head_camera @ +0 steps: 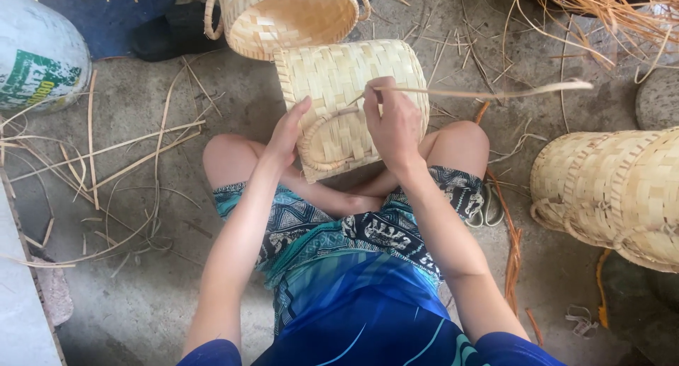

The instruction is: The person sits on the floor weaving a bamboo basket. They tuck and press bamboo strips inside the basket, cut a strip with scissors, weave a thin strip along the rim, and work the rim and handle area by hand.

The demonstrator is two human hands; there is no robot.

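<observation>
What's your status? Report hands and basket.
Left hand steadying basket. Right hand pinching strip at its handle. Second basket touching behind.

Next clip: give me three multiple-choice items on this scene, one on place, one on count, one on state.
1. Where does the pale woven bamboo basket being worked on lie?
A. between the knees
B. on a shelf
C. on the head

2. How many finished woven baskets lie stacked at right?
A. none
B. at least two
C. ten

3. What does the right hand grip?
A. a knife
B. nothing
C. a thin bamboo strip

Key: 1 A, basket sits between both knees, left hand steadying it; 2 B, two rims show; 3 C, fingers pinch the strip.
</observation>
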